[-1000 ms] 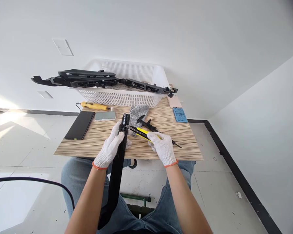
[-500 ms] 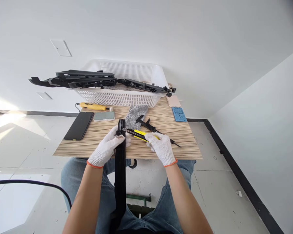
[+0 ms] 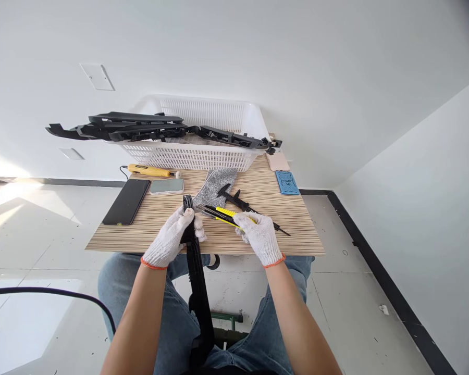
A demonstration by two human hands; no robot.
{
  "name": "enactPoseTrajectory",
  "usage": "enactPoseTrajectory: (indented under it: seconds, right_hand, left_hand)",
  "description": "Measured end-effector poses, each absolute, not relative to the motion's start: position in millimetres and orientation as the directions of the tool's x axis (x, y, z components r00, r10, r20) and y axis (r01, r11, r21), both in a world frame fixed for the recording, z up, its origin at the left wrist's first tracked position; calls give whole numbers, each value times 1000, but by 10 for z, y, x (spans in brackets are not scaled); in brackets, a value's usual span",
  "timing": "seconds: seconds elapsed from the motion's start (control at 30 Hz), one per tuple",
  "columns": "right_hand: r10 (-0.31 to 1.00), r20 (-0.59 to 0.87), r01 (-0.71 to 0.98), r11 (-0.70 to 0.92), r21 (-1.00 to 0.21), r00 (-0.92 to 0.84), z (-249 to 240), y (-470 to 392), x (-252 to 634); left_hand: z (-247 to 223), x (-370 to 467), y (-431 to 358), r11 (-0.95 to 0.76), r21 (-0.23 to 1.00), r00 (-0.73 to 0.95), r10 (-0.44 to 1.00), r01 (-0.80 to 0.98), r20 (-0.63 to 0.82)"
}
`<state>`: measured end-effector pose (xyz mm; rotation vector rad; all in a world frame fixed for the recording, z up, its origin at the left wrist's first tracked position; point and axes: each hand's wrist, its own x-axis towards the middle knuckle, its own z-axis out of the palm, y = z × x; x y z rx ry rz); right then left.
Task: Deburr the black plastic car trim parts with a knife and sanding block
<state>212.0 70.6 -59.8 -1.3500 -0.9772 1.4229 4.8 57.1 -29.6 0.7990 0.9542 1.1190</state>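
Observation:
A white knitted glove covers my left hand, which is wrapped round a long black plastic part near its upper end. The part runs down past the table edge to between my legs. In my gloved right hand is a yellow and black utility knife, its blade pointing left. The blade tip is close to the part's upper end; whether they touch is hard to tell. Beneath and behind the knife lie a grey speckled cloth and a black caliper.
A white basket at the table's back holds several long black parts that overhang its rim. On the table lie a black phone, a grey-green block, a yellow tool and a blue block.
The black part has tilted and turned in my left hand, its top moving left and its lower end right. A gap now shows between its top and the blade. My right hand has barely moved.

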Motion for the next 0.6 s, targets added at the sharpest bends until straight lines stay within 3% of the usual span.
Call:
enactPoseTrajectory:
  seconds: [0.37,0.6]
  right_hand:
    - [963,-268,-105,-263,-959,27,-567,694,2125]
    - [964,-264,-80,-261,-962,20,-554,680,2131]
  left_hand:
    - [-296,-16,597,327,832,154,945,-448,-289]
    - [-320,1,586,319,834,198,946,-450,-256]
